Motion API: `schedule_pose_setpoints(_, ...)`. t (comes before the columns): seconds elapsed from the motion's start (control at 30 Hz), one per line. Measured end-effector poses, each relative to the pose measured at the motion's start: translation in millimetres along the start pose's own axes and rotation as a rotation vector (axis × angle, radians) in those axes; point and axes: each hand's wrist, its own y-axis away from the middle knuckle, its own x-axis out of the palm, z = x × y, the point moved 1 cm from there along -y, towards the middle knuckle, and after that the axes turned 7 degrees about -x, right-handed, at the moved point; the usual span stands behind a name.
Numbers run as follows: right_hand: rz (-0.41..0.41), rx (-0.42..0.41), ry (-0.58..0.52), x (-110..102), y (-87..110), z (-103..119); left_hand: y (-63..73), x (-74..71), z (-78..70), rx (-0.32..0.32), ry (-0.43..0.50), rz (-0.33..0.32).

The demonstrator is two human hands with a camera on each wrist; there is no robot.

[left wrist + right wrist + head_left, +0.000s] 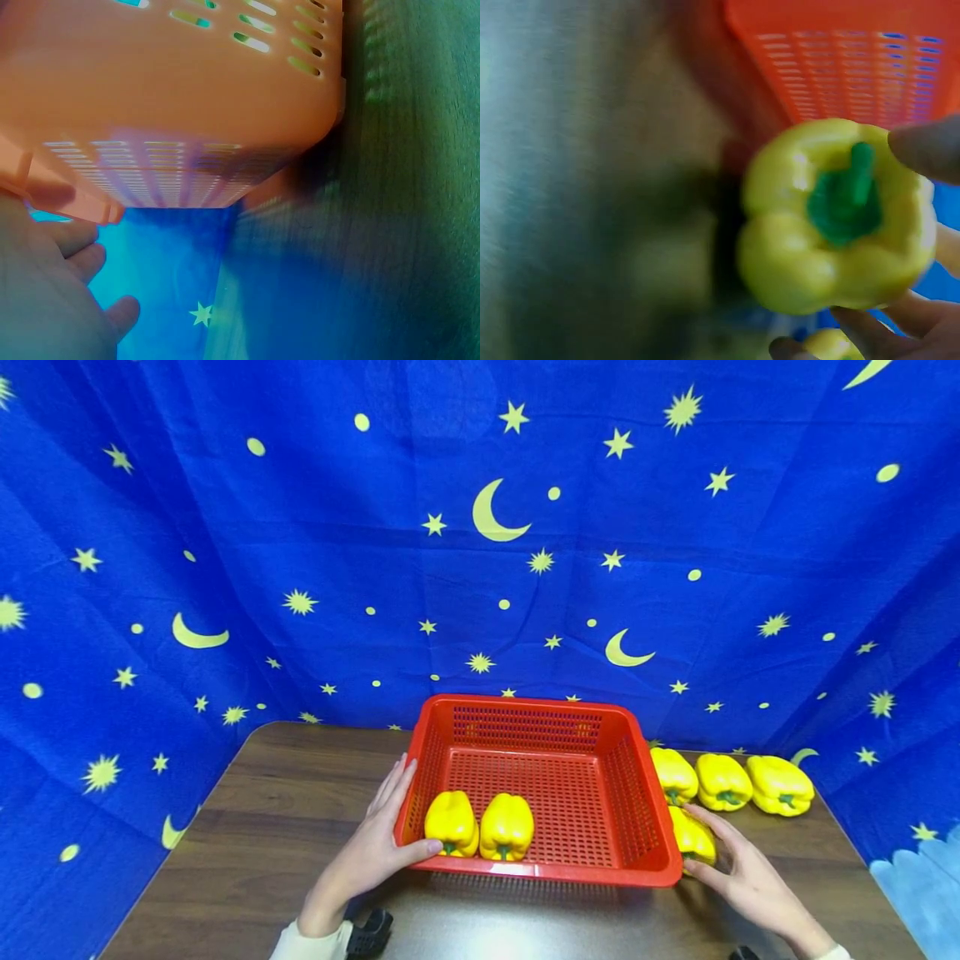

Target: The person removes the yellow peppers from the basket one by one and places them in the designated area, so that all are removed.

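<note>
A red plastic basket (600,860) with slotted walls stands on the table, two yellow bell peppers (507,828) side by side in its front left part. My left hand (378,839) holds the basket at its front left corner, thumb over the front rim and fingers along the left side. Just outside the right wall, my right hand (738,872) grips another yellow bell pepper (832,262) between thumb and fingers. Its green stem faces the camera in the right wrist view. In the head view the basket's rim and my fingers partly hide this pepper.
Three more yellow bell peppers (723,782) form a row on the wooden table (300,793), right of the basket near the back edge. Blue cloth (375,568) with moons and stars hangs behind the table and at both sides.
</note>
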Motion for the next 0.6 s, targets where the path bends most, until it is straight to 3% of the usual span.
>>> schedule_pose_setpoints(0.4,-0.095,-0.094,-0.048,-23.1,-26.1,35.8,0.5,-0.5,-2.2,-0.023,0.009,0.003)
schedule_pose_setpoints(0.6,-0.077,-0.126,-0.078,-20.2,-46.6,61.6,0.2,-0.9,-2.5,-0.006,0.012,0.005)
